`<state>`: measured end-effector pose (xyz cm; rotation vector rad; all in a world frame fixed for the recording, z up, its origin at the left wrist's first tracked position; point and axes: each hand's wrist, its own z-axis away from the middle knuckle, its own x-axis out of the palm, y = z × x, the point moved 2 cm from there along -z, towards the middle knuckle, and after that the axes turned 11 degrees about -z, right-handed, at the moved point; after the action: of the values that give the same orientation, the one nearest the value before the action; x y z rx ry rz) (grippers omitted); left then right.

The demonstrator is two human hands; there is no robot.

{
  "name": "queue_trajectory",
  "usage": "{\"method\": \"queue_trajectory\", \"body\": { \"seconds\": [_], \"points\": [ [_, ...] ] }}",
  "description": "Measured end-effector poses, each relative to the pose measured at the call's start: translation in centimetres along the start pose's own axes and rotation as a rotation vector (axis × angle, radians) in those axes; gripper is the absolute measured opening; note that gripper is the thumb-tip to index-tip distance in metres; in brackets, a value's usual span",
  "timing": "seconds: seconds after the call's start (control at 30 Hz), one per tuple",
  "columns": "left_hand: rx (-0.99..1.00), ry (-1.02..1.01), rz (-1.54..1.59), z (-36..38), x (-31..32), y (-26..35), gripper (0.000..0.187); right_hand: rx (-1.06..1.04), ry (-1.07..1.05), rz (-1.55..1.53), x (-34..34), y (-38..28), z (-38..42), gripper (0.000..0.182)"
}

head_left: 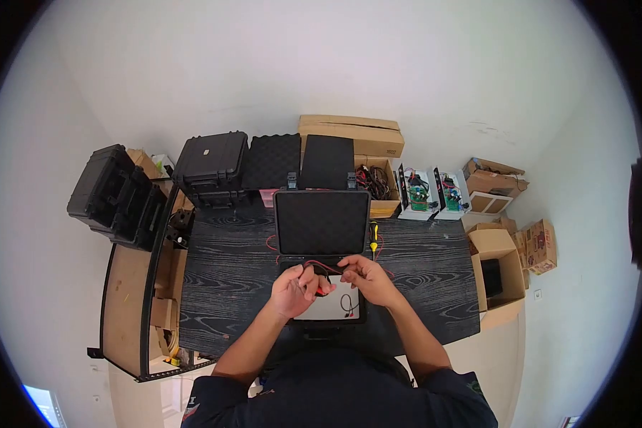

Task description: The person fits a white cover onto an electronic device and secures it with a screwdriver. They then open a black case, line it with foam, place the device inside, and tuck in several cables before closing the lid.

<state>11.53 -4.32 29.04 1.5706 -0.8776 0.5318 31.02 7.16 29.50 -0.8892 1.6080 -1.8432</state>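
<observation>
Over an open black case (322, 222) on the dark table, my left hand (296, 291) is closed on a red and black cable (323, 288). My right hand (366, 279), just to its right, has its fingertips pinched at the upper part of the same cable. The case's lid stands upright with dark foam inside. Below my hands, a pale panel (314, 308) fills the case's base. On the panel's right side lies a thin black lead (347, 304) with red and black ends.
A yellow screwdriver (374, 239) lies right of the lid. Behind are black cases (210, 167), foam sheets (272, 160), a carton of cables (385, 207) and white housings with green boards (419, 194). An open carton (503, 274) stands at the table's right edge.
</observation>
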Motion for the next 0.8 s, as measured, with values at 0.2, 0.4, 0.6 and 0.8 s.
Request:
{"method": "queue_trajectory", "body": {
  "seconds": [0.2,0.4,0.6,0.8],
  "points": [
    [0.114,0.248,0.035,-0.8,1.1,0.9,0.043,-0.378,0.091,0.578,0.9,-1.9,0.9,0.020],
    [0.149,0.084,0.086,-0.6,0.9,2.7,0.045,-0.736,0.217,0.907,0.4,-2.2,1.8,0.014],
    [0.217,0.059,0.114,-0.1,-1.1,3.4,0.047,-0.471,0.119,0.366,-3.8,0.1,0.5,0.006],
    [0.230,0.188,0.130,0.6,-1.9,3.1,0.048,0.156,-0.055,-0.036,-9.9,5.0,1.2,0.030]
  ]
}}
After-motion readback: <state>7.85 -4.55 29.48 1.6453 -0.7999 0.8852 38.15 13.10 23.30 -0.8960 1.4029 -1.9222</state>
